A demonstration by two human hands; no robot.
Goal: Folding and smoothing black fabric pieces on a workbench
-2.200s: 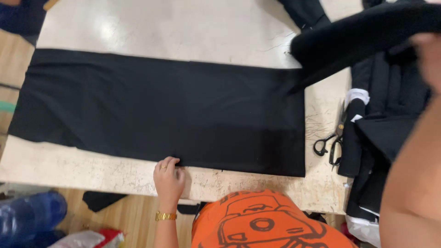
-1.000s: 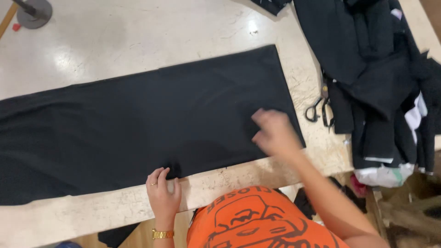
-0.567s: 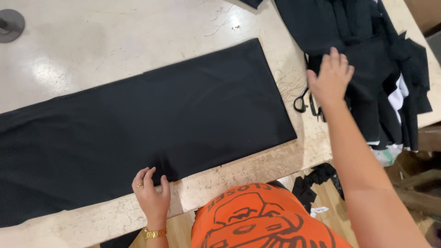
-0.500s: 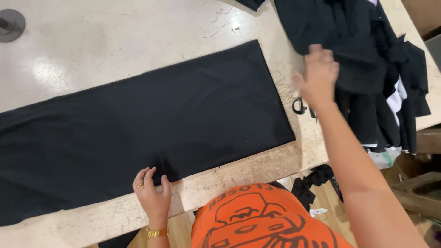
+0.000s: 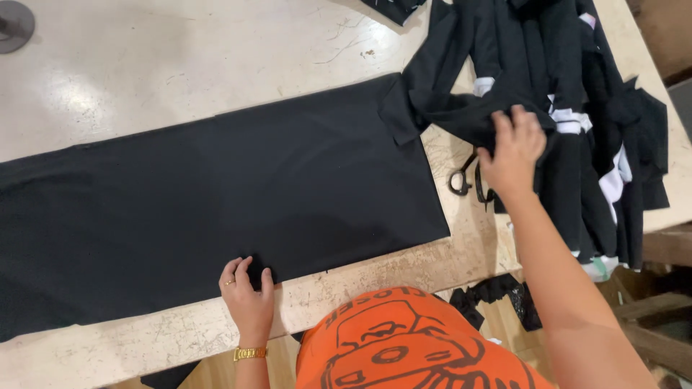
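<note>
A long black cloth panel (image 5: 216, 194) lies flat across the worn pale table (image 5: 180, 50). My left hand (image 5: 247, 297) presses its near edge down, fingers spread on the fabric. My right hand (image 5: 513, 150) reaches to the right and grips a loose black fabric piece (image 5: 450, 101) from the pile of black garments (image 5: 591, 137); that piece trails over the panel's right corner. Black-handled scissors (image 5: 465, 179) lie just under my right hand, partly hidden by it.
The garment pile with white bits covers the table's right end and hangs over the edge. Black scraps (image 5: 497, 295) lie on the wooden floor below. A round grey base (image 5: 14, 21) stands at the far left corner. My orange shirt (image 5: 404, 346) fills the near middle.
My right hand has gone from the panel to the pile at the right and closed on a black piece, pulling it toward the panel. My left hand has stayed on the near edge.
</note>
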